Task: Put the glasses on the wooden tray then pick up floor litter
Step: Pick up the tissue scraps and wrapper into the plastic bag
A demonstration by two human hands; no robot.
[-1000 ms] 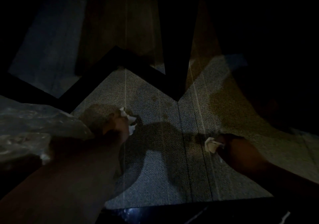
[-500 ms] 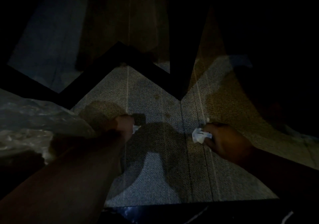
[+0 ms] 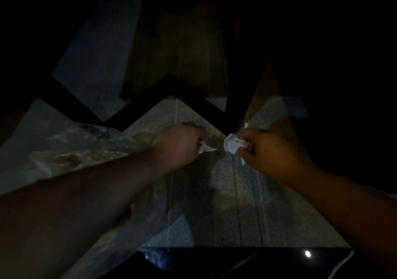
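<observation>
The scene is dim. My left hand point(image 3: 179, 144) is closed around a crumpled white paper scrap point(image 3: 206, 148) that pokes out at its right side. My right hand point(image 3: 268, 150) grips a second crumpled white paper scrap point(image 3: 233, 144), held at its fingertips. Both hands hover close together above the grey carpet point(image 3: 214, 214), about a hand's width apart. A clear plastic bag point(image 3: 64, 150) lies under and behind my left forearm. No glasses and no wooden tray are visible.
Black angled furniture legs point(image 3: 169, 83) zigzag across the carpet just beyond my hands. A dark wooden panel point(image 3: 193, 53) stands behind them. A glossy black surface point(image 3: 236, 261) lines the bottom edge. The right side is too dark to read.
Both hands have moved away from me and toward each other, each keeping its paper scrap. The plastic bag now spreads further under my left arm.
</observation>
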